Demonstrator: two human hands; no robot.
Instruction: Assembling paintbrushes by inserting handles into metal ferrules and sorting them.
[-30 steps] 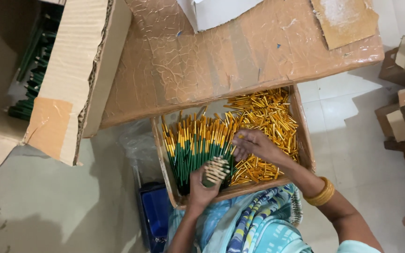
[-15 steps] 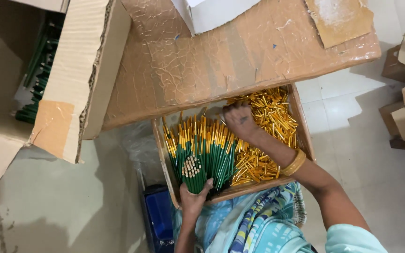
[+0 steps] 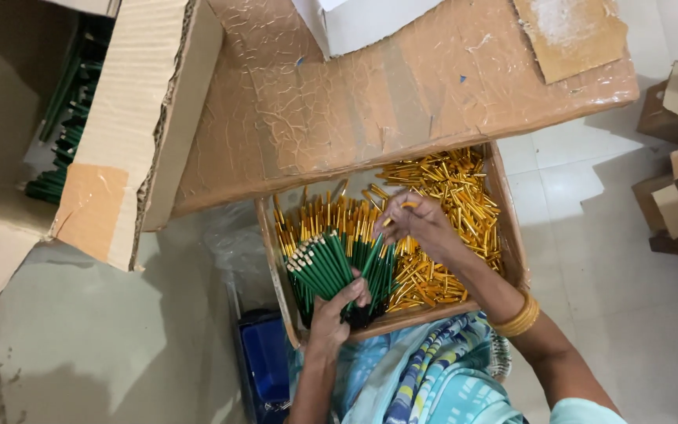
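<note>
The shallow cardboard tray (image 3: 512,259) holds green pens left and gold caps (image 3: 453,192) right; the left hand (image 3: 335,310) grips a green pen bundle (image 3: 327,267) near, the right hand (image 3: 417,224) pinches one cap farther right.

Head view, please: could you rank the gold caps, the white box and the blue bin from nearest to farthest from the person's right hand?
From the right hand:
1. Gold caps, directly under and beside it in the tray.
2. Blue bin, lower left on the floor.
3. White box, at the top edge on the cardboard.
</note>
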